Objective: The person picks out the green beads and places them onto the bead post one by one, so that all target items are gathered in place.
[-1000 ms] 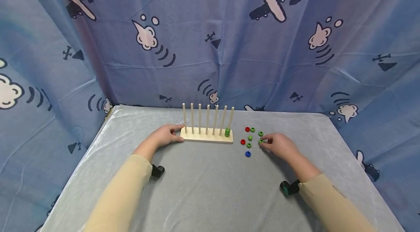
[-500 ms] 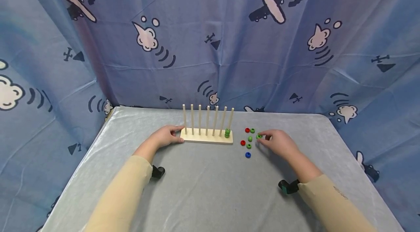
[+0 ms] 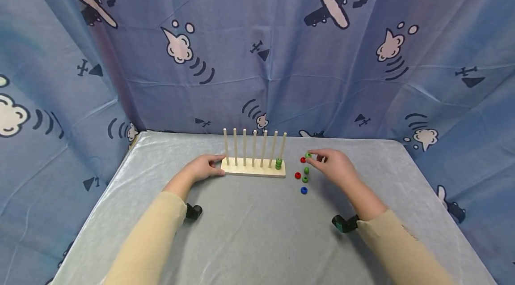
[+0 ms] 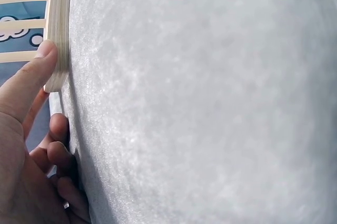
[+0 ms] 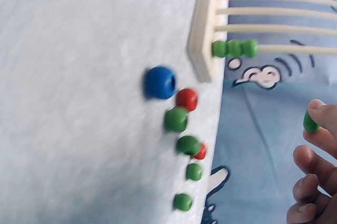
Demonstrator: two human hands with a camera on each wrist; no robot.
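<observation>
A wooden stand [image 3: 253,170] with several upright pegs stands on the table, and three green beads [image 5: 234,48] are stacked low on its rightmost peg. My left hand [image 3: 201,166] grips the stand's left end, thumb [image 4: 45,58] on the front face of the base. Between thumb and forefinger, my right hand [image 3: 335,166] pinches a green bead [image 5: 310,122] above the table, to the right of the stand. Loose beads lie beneath and beside that hand: one blue [image 3: 304,190], two red, one of them [image 3: 297,175] nearer the front, and several green [image 5: 176,119]. In the head view the right hand hides some green ones.
A pale grey cloth covers the table [image 3: 249,231]. Behind it hangs a blue curtain [image 3: 257,52] with an airplane print. Black wrist cameras sit on both forearms, the right one [image 3: 344,223] just above the cloth.
My right hand has lifted a green bead off the table and carried it left and away from me, past other loose beads. The left hand and the stand have stayed still.
</observation>
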